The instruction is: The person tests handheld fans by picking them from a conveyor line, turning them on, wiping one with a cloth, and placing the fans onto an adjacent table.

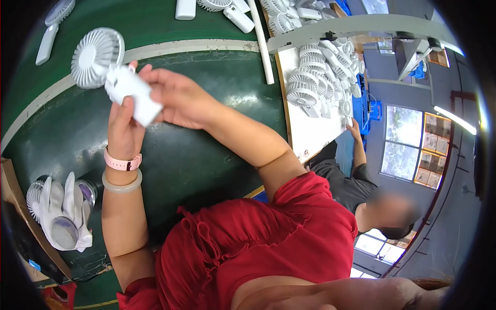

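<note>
A white handheld fan is held up over the green work surface, its round grille head pointing to the upper left. My left hand, with a pink watch band and a pale bangle on the wrist, is closed around the handle from below, thumb across its face. From the right, my right hand has its fingers closed on the handle's side; the fingertips are partly hidden behind it. The handle is slightly blurred.
Several more white fans are heaped on a white-topped table at the right, where a co-worker in dark clothing reaches in. Further fans lie along the far green strip. A rabbit-eared white object stands at the left beside a cardboard box.
</note>
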`<control>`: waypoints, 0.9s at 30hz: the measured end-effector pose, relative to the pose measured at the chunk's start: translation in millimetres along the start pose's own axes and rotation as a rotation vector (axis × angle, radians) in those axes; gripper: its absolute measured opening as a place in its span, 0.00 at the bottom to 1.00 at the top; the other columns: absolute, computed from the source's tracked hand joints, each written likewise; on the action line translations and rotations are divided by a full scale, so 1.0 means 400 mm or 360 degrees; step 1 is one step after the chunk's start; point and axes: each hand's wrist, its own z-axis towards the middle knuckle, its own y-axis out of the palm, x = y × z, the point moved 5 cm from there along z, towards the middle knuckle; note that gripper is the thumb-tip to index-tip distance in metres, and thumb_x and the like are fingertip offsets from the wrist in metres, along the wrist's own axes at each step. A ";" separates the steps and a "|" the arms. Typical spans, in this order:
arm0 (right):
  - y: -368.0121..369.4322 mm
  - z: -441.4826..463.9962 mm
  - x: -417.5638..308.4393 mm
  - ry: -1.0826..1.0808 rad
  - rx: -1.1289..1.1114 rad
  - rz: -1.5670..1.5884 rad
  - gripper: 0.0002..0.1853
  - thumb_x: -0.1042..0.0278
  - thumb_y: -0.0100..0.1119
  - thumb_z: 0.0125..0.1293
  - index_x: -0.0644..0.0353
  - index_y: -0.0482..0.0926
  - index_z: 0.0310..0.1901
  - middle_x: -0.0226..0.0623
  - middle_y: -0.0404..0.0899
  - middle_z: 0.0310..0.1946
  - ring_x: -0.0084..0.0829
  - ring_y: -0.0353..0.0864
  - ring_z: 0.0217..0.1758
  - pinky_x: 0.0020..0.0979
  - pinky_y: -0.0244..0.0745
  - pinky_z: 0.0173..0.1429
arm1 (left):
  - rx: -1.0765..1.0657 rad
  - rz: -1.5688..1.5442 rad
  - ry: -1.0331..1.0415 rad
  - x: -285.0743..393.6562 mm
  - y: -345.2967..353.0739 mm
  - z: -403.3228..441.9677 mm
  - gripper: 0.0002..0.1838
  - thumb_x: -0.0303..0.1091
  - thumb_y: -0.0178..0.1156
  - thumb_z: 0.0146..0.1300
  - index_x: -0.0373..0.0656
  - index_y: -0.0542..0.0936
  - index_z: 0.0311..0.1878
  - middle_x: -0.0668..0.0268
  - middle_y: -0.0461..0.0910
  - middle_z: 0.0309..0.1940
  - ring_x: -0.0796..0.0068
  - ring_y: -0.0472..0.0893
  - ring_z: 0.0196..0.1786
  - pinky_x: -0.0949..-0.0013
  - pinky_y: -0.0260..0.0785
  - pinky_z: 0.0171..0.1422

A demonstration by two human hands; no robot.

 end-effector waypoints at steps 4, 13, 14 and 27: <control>-0.078 -0.012 -0.036 -0.0099 0.0127 -0.1178 0.08 0.68 0.53 0.64 0.64 0.72 0.35 0.34 0.78 0.29 0.22 0.77 0.29 0.23 0.75 0.34 | 0.0188 -0.0040 -0.0066 -0.003 -0.028 0.003 0.28 0.32 0.51 0.60 0.36 0.57 0.63 0.53 0.68 0.55 0.62 0.69 0.58 0.63 0.62 0.61; -0.177 0.202 -0.269 -0.1307 0.1193 -0.3341 0.19 0.55 0.58 0.57 0.60 0.75 0.44 0.51 0.70 0.38 0.48 0.71 0.41 0.43 0.67 0.48 | 0.0050 -0.0055 -0.0318 -0.010 -0.020 -0.004 0.39 0.28 0.51 0.43 0.37 0.54 0.65 0.58 0.71 0.44 0.62 0.76 0.46 0.58 0.67 0.56; -0.163 0.222 -0.279 -0.1235 0.1180 -0.3242 0.17 0.58 0.59 0.55 0.62 0.75 0.42 0.53 0.70 0.36 0.50 0.70 0.40 0.42 0.67 0.48 | 0.0019 -0.0074 -0.0322 -0.010 -0.020 -0.004 0.40 0.28 0.51 0.43 0.37 0.54 0.65 0.58 0.71 0.45 0.64 0.77 0.44 0.58 0.67 0.56; -0.235 0.102 -0.217 -0.0892 0.1054 -0.1019 0.19 0.74 0.56 0.55 0.67 0.67 0.49 0.45 0.71 0.42 0.36 0.73 0.44 0.30 0.68 0.48 | -0.0296 -0.0350 -0.0279 -0.022 -0.015 -0.002 0.36 0.57 0.42 0.64 0.38 0.55 0.65 0.63 0.69 0.37 0.75 0.73 0.30 0.63 0.66 0.49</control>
